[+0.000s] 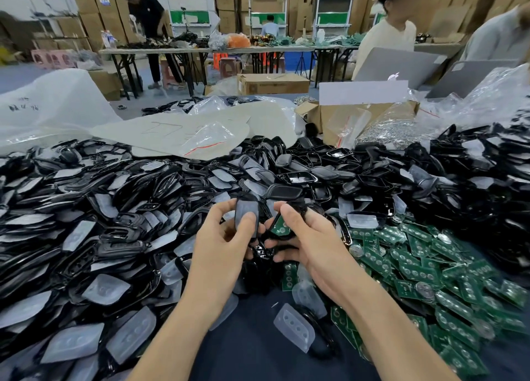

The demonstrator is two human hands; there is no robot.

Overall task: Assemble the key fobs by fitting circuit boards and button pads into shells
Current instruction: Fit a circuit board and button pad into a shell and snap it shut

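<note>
Over the middle of the counter (252,346), both hands meet. The left hand (226,237) grips a black shell (238,205) held upright. Its thumb presses on the translucent button pad (247,210) that shows in the shell's face, and its fingers curl behind. Just beside it, at 3 o'clock, the right hand (312,237) pinches a green circuit board (279,227) between thumb and curled fingers. The board is tilted toward the shell. A dark piece sits under it, but I cannot tell whether it is a second shell half. The two held parts are near each other but not touching.

From 9 o'clock round to 12 o'clock of the hands, a deep heap of shells (86,197) covers the counter, mixed with clear pads. At 4 o'clock lies a heap of circuit boards (424,277), some carrying coin cells. A loose pad (294,327) lies on the dark counter at 5 o'clock. At 1 o'clock stands an open cardboard box (358,116) with plastic bags spilling from it. Beyond the box is a grey laptop (398,65).
</note>
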